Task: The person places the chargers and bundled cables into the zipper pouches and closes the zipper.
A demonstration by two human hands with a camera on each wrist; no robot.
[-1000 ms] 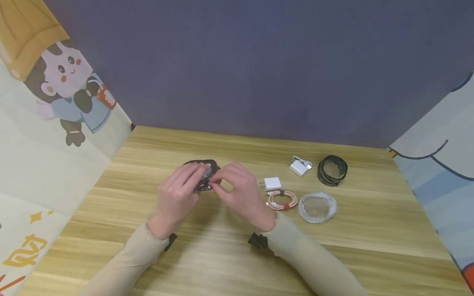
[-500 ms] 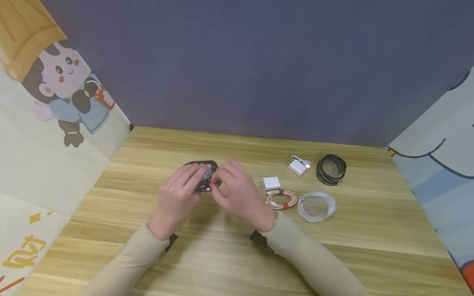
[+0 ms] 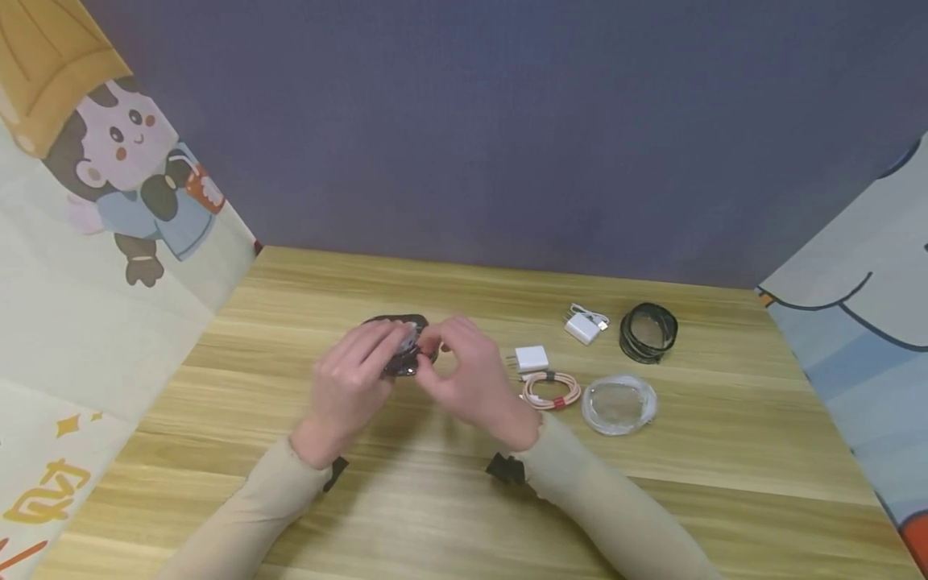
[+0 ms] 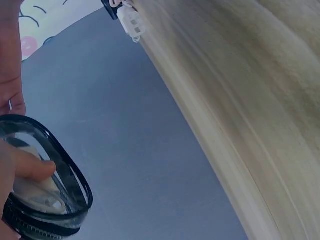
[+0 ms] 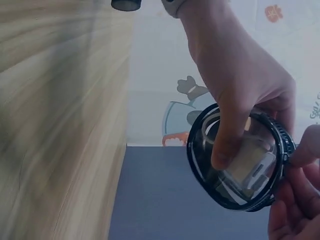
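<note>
My left hand (image 3: pixel 351 387) grips a small clear zip pouch (image 5: pixel 232 199) with black trim, its thumb lying across the clear face in the right wrist view. Inside the pouch a white charger (image 5: pixel 252 167) and a pale cable show through the plastic. At the pouch's zipped edge, the thumb and fingers of my right hand (image 3: pixel 467 379) pinch at the zipper; the pull itself is too small to make out. In the left wrist view the zipper teeth (image 4: pixel 37 231) run along the pouch's lower side. Both hands hold the pouch above the table.
On the table (image 3: pixel 435 499), right of the hands, lie a white charger (image 3: pixel 532 358), a coiled pink cable (image 3: pixel 551 391), a second white charger (image 3: pixel 582 328) with a cable, a black-rimmed round pouch (image 3: pixel 648 333) and a white-rimmed one (image 3: pixel 619 405). A dark panel (image 3: pixel 464 145) stands behind.
My right fingertips have shifted slightly rightward along the pouch's edge. The left hand stays nearly still around the pouch, and the things on the table have not moved.
</note>
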